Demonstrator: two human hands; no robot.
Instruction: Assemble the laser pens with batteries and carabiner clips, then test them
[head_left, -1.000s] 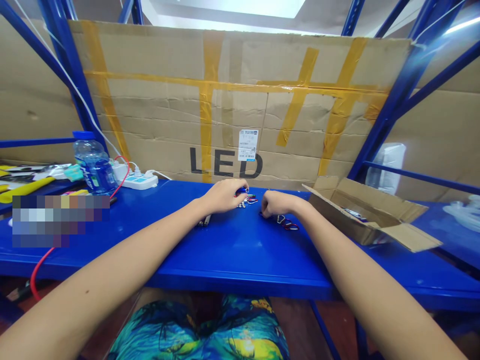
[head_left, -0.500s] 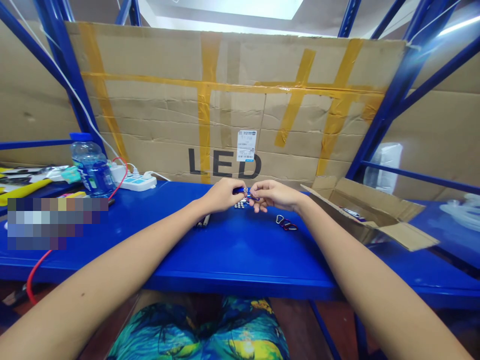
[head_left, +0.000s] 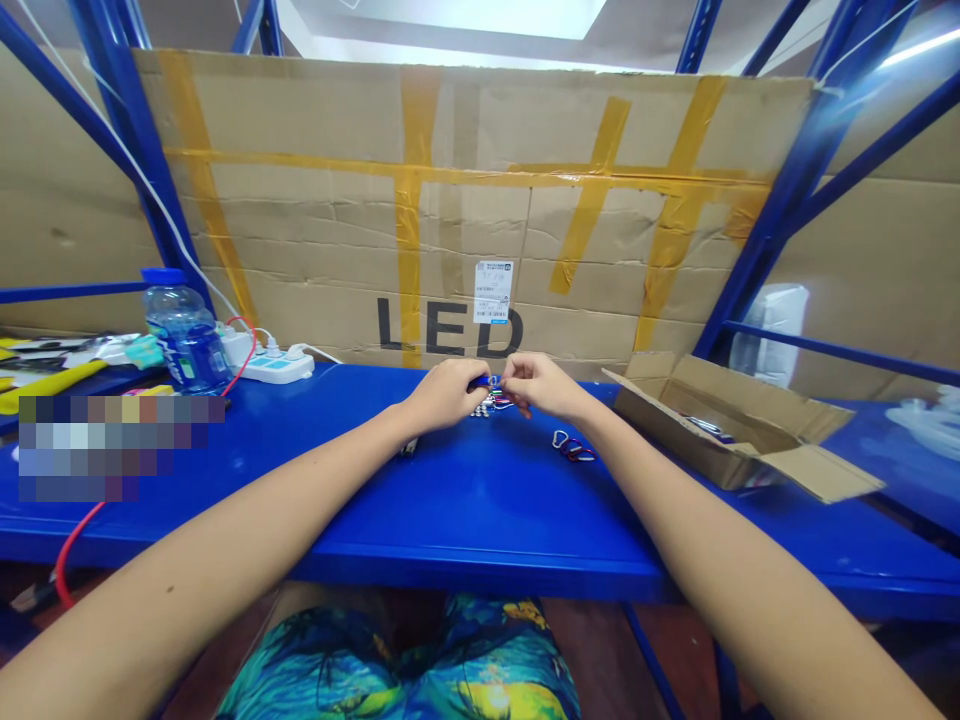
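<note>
My left hand (head_left: 444,394) and my right hand (head_left: 541,384) meet over the far middle of the blue shelf (head_left: 465,500). Both are closed in a pinch on a small blue item with a metal ring (head_left: 489,384), held just above the surface. Under and between the hands lies a small cluster of silver rings and coloured clips (head_left: 486,406). A few loose carabiner clips (head_left: 571,446), silver, blue and red, lie on the shelf just right of my right hand. A dark thin object (head_left: 409,446) lies below my left wrist.
An open cardboard box (head_left: 739,425) sits at the right. A water bottle (head_left: 184,335), a white power strip (head_left: 274,362) and a red cable (head_left: 79,530) are at the left. A taped cardboard sheet marked LED (head_left: 450,200) stands behind the shelf. Blue rack posts flank both sides.
My right hand left the shelf near the loose clips and moved left and up to meet my left hand. Both now pinch the small blue item together.
</note>
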